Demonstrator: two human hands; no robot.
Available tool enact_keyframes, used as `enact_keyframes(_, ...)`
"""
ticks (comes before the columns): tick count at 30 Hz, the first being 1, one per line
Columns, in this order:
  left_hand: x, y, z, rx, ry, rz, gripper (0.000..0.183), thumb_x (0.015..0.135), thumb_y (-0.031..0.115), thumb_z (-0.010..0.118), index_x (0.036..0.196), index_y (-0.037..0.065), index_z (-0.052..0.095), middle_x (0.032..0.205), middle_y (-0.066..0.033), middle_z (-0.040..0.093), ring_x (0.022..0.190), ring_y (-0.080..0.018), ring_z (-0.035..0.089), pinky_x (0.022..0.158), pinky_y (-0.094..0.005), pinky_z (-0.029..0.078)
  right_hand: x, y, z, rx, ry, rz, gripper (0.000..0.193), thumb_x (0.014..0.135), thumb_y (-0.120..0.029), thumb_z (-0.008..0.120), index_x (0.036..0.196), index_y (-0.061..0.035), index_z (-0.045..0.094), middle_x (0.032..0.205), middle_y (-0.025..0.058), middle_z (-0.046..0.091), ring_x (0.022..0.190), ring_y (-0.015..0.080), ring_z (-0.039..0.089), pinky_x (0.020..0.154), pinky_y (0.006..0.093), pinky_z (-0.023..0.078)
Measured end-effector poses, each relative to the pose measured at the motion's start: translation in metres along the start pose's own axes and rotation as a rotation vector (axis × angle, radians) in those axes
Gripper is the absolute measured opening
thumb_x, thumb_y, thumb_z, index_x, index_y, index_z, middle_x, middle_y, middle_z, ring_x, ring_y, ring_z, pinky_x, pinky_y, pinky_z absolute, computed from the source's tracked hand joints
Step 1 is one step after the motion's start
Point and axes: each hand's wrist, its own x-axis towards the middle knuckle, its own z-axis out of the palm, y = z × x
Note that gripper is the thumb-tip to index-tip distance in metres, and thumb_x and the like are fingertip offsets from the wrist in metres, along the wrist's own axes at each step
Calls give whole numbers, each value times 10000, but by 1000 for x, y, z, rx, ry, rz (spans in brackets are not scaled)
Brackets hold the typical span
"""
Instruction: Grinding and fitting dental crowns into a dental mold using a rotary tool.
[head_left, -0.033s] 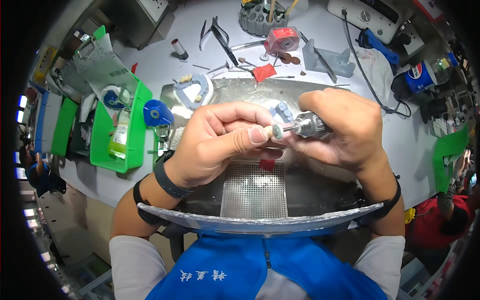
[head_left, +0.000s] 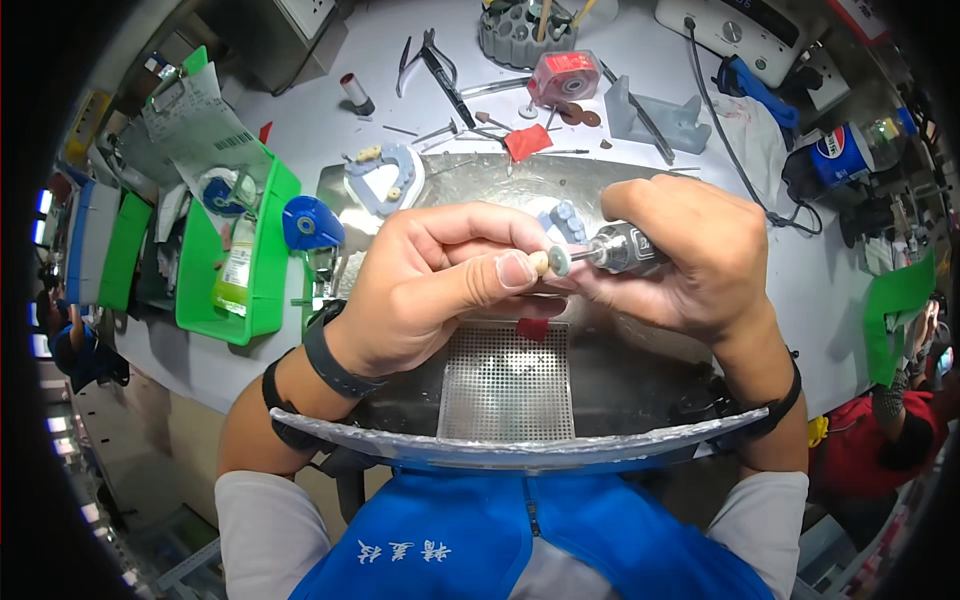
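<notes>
A pale, smooth table (head_left: pixel 310 125) carries a scuffed, shiny metal tray (head_left: pixel 625 390), on which lie a perforated plate (head_left: pixel 505 390) dotted with small round holes and a grey, horseshoe-shaped dental model (head_left: pixel 408 180). The left hand (head_left: pixel 440 270) pinches a small, rounded, cream-coloured piece (head_left: pixel 540 263) between thumb and fingers over the tray; the right hand (head_left: pixel 690 255) is wrapped around a metallic rotary handpiece (head_left: pixel 625 248) whose thin shank bears a grey-green disc (head_left: pixel 560 262) just beside the piece — whether they touch, I cannot tell. At left, a printed sheet (head_left: pixel 205 115) with a barcode stands by a glossy green plastic bin (head_left: pixel 265 250); at right, a bottle (head_left: pixel 835 152) wears a blue label with white lettering, and pale characters mark the blue garment (head_left: pixel 440 565). Compared with the earlier frame, both grips are unchanged — only the disc sits slightly farther right
</notes>
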Motion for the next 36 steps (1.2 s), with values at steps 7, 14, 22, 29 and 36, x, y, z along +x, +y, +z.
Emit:
enact_keyframes(7, -3, -5, 2, 18, 54, 17, 253, 1012, 161, 676, 1146, -54, 672, 1131, -184, 725, 1078, -268, 734, 961, -425, 625, 2, -1, -1, 13, 26, 5, 417, 656, -418, 927, 759, -126, 647, 561, 12, 456, 478, 192, 503, 452, 336, 401)
enact_keyframes(14, -3, -6, 1, 43, 36, 10, 260, 1022, 155, 663, 1156, -68, 669, 1133, -187, 723, 1086, -271, 730, 982, -441, 614, 0, 0, -5, 4, -100, 15, 353, 698, -316, 877, 830, -39, 703, 622, 67, 559, 528, 223, 578, 505, 330, 443)
enact_keyframes(22, -2, -6, 0, 34, 26, 0, 249, 1026, 148, 656, 1155, -64, 669, 1127, -172, 721, 1086, -265, 729, 980, -438, 616, 0, 2, -5, -6, -118, 12, 369, 714, -345, 874, 827, -36, 705, 617, 64, 557, 526, 216, 578, 502, 331, 440)
enact_keyframes(29, -2, -5, 1, 45, 27, -6, 234, 1032, 135, 643, 1153, -63, 667, 1130, -175, 718, 1089, -264, 726, 984, -444, 614, 0, 3, -4, -4, -112, 3, 397, 724, -385, 877, 819, -39, 706, 605, 55, 542, 517, 211, 570, 494, 330, 433)
enact_keyframes(36, -2, -5, 0, 55, 25, -13, 236, 1038, 133, 633, 1156, -69, 661, 1128, -181, 712, 1086, -275, 726, 986, -453, 615, 4, 2, 4, 27, 3, -16, 494, 671, -451, 927, 651, -116, 565, 528, 23, 424, 445, 198, 465, 430, 339, 377)
